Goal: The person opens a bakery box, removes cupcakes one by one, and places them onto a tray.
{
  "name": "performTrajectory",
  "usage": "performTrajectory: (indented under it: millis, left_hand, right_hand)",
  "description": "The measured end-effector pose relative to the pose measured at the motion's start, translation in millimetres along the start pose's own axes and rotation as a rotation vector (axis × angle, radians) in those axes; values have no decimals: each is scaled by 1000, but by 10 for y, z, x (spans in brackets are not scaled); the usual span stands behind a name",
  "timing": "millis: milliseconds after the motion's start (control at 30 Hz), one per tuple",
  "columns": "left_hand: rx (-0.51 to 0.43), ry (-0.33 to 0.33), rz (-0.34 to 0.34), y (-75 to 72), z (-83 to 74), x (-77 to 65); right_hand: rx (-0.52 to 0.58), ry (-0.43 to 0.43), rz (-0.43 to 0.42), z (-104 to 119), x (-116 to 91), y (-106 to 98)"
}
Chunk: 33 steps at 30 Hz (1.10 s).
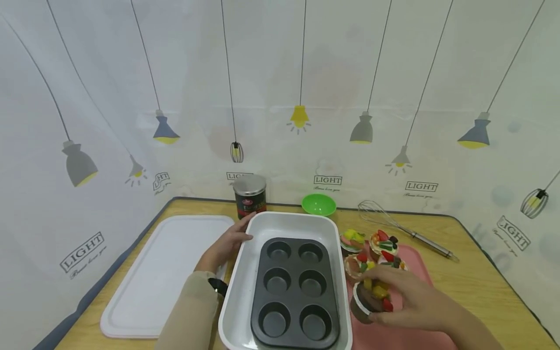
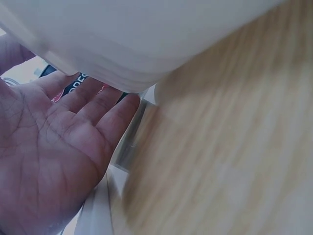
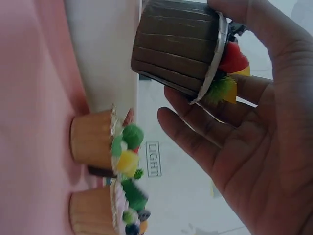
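Between the fingers and thumb of my right hand (image 1: pixel 409 299) is a cupcake in a dark brown cup (image 3: pixel 176 46), tipped, with red, yellow and green fruit on top. It is held above the pink tray (image 1: pixel 422 272), where several more fruit-topped cupcakes (image 1: pixel 355 265) stand at the far left part. My left hand (image 1: pixel 227 245) touches the left rim of a white deep tray (image 1: pixel 341 291), its fingers extended; the left wrist view shows the palm (image 2: pixel 54 147) below that tray's side. Inside the white tray lies a dark muffin pan (image 1: pixel 294 301) with several round cups.
A flat white tray (image 1: pixel 162 277) lies on the left of the wooden table (image 1: pixel 481 282). Along the back stand a dark tin with a silver lid (image 1: pixel 250 197) and a green bowl (image 1: pixel 319 204). A metal whisk (image 1: pixel 407 231) lies at the back right. A lamp-printed curtain (image 1: pixel 271 73) surrounds the table.
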State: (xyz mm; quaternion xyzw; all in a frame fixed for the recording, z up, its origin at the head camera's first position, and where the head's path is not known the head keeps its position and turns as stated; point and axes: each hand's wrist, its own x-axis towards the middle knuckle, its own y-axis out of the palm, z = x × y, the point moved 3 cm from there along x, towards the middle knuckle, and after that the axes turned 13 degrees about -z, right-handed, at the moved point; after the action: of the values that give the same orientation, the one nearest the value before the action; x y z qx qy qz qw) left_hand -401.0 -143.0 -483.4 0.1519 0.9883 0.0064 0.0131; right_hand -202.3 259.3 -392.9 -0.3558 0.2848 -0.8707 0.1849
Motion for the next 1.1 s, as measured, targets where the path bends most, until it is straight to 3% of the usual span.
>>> performTrajectory:
  millis: [267,533,733,1100]
  left_hand:
    - [-14,-13,0,-30,40,24]
    - [-5,-17,-6,-15,35,10]
    - [-14,-20,-2,-4,24,5]
    - [-19,-15,2,-3,20,-1]
  right_hand:
    - [-18,90,47,-148,-127,-22]
    - [-75,245,99,-261,-168,39]
    - [-76,261,108,-308,-204,75]
    - [-138,200,99,-341,-221,156]
